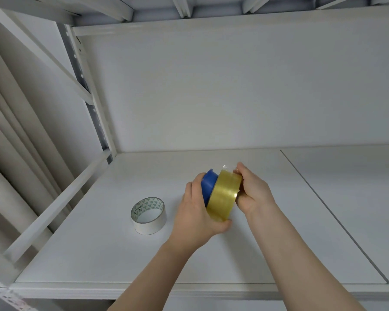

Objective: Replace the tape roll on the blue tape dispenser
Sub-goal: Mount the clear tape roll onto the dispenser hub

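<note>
1. The blue dispenser (208, 187) is held above the shelf (301, 221). The left hand (195, 214) is curled round it from its left.
2. The yellow tape roll (225, 195) touches the dispenser's right side, with its axis running left to right. The right hand (254, 194) grips the roll's far face.
3. Any sliding of the roll probably runs along that axis, and the right hand is nearer.
4. A white roll (148, 215) lies on the shelf left of the dispenser, apart from it.

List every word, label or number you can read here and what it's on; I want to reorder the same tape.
Nothing here can be quoted as readable text.
white tape roll, inner core: a black handwritten mark over a green triangle pattern, too blurred to read.
yellow tape roll: no print shows.
blue tape dispenser: no lettering on the part in view; the rest is hidden.
</note>
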